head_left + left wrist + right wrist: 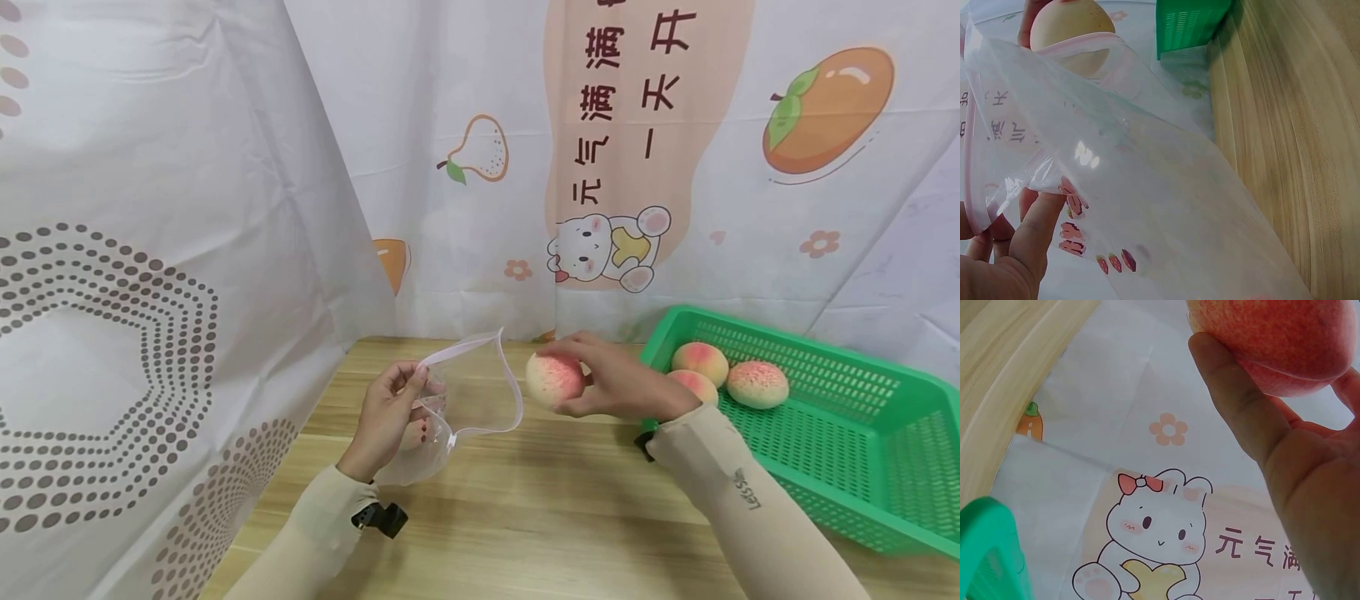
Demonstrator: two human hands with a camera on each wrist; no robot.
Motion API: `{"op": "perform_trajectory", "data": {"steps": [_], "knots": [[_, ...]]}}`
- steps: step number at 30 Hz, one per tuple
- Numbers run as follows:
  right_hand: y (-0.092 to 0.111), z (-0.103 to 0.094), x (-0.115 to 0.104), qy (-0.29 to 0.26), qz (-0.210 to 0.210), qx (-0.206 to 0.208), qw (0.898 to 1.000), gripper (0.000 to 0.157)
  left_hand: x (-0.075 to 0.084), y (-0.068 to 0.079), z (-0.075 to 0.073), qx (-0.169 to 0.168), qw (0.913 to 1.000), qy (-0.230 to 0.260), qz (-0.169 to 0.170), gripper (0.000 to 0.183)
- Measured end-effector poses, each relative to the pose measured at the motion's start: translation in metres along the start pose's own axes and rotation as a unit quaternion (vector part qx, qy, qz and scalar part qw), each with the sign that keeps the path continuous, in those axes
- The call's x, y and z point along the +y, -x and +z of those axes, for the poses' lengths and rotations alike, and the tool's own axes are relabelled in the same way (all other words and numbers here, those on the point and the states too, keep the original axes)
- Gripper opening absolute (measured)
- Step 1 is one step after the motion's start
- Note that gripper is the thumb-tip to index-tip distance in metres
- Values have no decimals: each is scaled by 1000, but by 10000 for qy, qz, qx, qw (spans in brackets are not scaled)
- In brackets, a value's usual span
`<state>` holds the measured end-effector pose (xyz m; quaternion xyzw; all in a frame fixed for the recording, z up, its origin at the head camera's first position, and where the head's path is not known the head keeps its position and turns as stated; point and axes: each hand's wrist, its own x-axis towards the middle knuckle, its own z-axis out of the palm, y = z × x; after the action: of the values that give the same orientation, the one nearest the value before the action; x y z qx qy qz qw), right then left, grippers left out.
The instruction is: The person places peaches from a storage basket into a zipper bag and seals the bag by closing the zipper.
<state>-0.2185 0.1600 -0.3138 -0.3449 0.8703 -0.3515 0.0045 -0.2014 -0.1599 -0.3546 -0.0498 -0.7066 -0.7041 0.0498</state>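
My left hand (387, 414) pinches the rim of a clear zip bag (480, 392) with a pink-edged mouth, which gapes toward the right. Small red strawberry prints (1115, 261) show on the bag in the left wrist view. A pinkish round shape (414, 433) shows through the film low in the bag, partly hidden by the hand. Between thumb and fingers my right hand (611, 379) grips a peach (553, 380), pale yellow with a red blush, just right of the bag's mouth. In the right wrist view the peach (1279, 340) sits at the fingertips.
A green plastic basket (817, 462) stands on the wooden table (525, 517) at the right. Several peaches (757, 384) lie in its left end. A printed white cloth (450, 75) hangs behind the table, and another with dotted patterns (180, 333) hangs at the left.
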Motion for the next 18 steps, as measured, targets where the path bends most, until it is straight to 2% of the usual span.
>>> {"op": "perform_trajectory", "data": {"steps": [10, 18], "knots": [[-5, 5, -3, -48, -112, -99, 9999, 69, -1, -1, 0, -24, 10000, 50, -34, 26], [-7, 7, -4, -163, -191, -132, 9996, 67, -1, -1, -1, -32, 10000, 25, -76, 24]]}}
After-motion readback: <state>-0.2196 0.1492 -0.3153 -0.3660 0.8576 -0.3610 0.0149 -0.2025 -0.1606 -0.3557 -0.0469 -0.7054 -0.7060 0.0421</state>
